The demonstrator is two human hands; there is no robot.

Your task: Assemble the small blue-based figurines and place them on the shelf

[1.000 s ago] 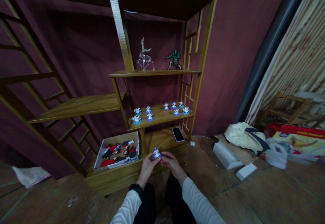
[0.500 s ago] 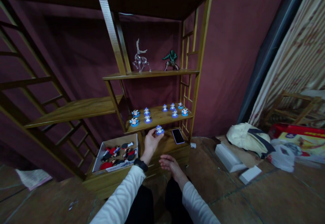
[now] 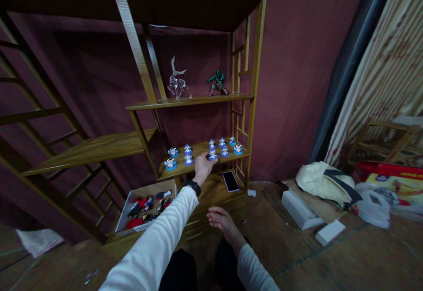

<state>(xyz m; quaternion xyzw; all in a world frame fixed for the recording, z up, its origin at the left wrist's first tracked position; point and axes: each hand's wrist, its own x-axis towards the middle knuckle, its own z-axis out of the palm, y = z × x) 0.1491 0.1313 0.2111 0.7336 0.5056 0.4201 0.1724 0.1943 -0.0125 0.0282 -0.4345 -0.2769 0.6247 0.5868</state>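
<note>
My left hand point(image 3: 203, 168) reaches to the front of the wooden shelf point(image 3: 198, 153), its fingers closed around a small purple-and-white figurine point(image 3: 213, 155) on a round base. That figurine is at the shelf's front edge, before another purple figurine point(image 3: 212, 143) and beside a similar one point(image 3: 224, 152). On the left part of the shelf stand more purple figurines point(image 3: 188, 159) and blue-based ones point(image 3: 170, 164). My right hand point(image 3: 219, 219) hovers below, in front of the cabinet, fingers extended and nothing in it.
A cardboard box point(image 3: 124, 211) of red and black figures sits at the lower left. A phone point(image 3: 230, 181) lies on the lower board. A clear deer figure point(image 3: 178, 82) and a green figure point(image 3: 218, 82) stand above. White boxes point(image 3: 301, 209) and bags lie right.
My left hand has moved forward and up with the purple figurine, from in front of the shelf to its front edge. My right hand has barely moved.
</note>
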